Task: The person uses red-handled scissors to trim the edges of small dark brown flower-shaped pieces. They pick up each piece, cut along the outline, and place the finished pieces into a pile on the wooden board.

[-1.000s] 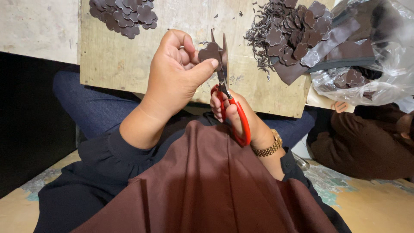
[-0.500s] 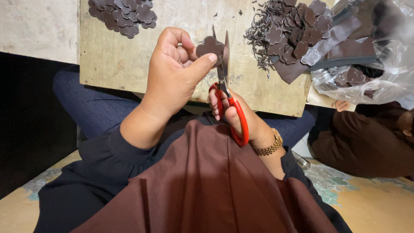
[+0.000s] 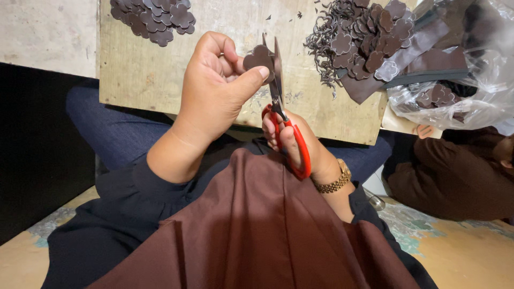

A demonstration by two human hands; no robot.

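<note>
My left hand [image 3: 214,91] pinches a small dark brown flower-shaped cutout [image 3: 258,56] between thumb and fingers, held above the wooden board [image 3: 144,75]. My right hand [image 3: 300,147] grips red-handled scissors [image 3: 284,120], whose blades point up and close on the cutout's right edge. A gold watch sits on my right wrist. Both hands hover over my lap, covered by brown cloth.
A heap of finished flower cutouts [image 3: 155,18] lies at the board's far left. Uncut pieces, brown strips and thin trimmings [image 3: 369,43] pile at the far right beside a clear plastic bag [image 3: 460,91]. Another person in brown [image 3: 455,176] sits at the right.
The cutout has been turned slightly in my left fingers and the scissor blades have shifted along its edge. Both hands stay in nearly the same place.
</note>
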